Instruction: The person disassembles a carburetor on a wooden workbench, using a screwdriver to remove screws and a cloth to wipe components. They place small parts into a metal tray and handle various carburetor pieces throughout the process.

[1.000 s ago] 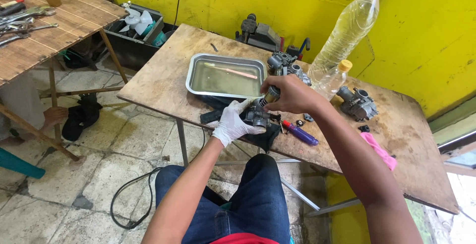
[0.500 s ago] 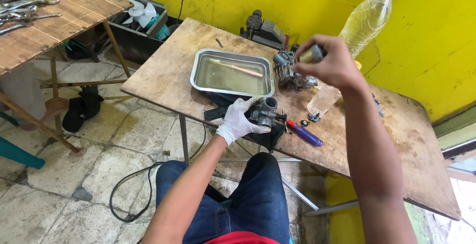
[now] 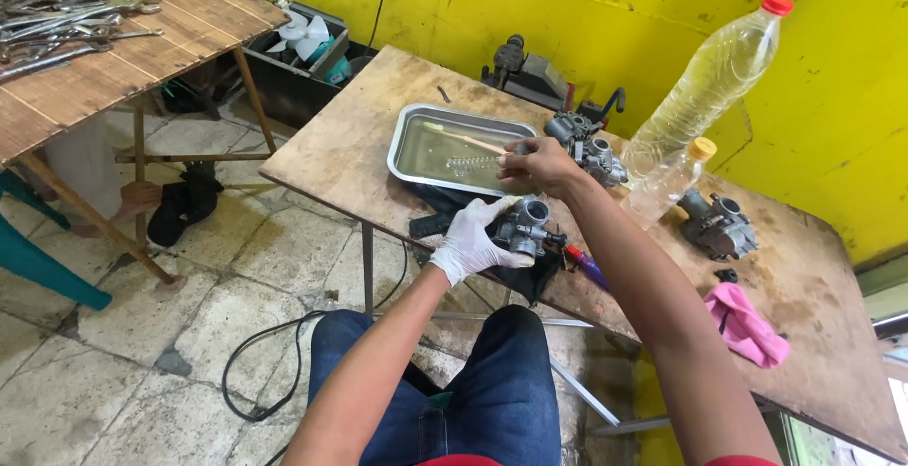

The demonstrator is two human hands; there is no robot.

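Left hand [image 3: 470,244], in a white glove, closes around a carburettor [image 3: 526,225] at the table's [image 3: 359,144] near edge, over a dark cloth [image 3: 530,275]. Right hand [image 3: 534,165], bare, pinches a thin brush [image 3: 463,140] whose handle runs toward 10 o'clock over the steel tray [image 3: 407,140] of liquid. The carburettor looks like cast metal: probably heavy, rigid, possibly oily, so best cradled by its body, not its fittings. The brush appears light and stiff. Another carburettor [image 3: 588,144] lies at 1 o'clock, bottles [image 3: 705,87] beyond.
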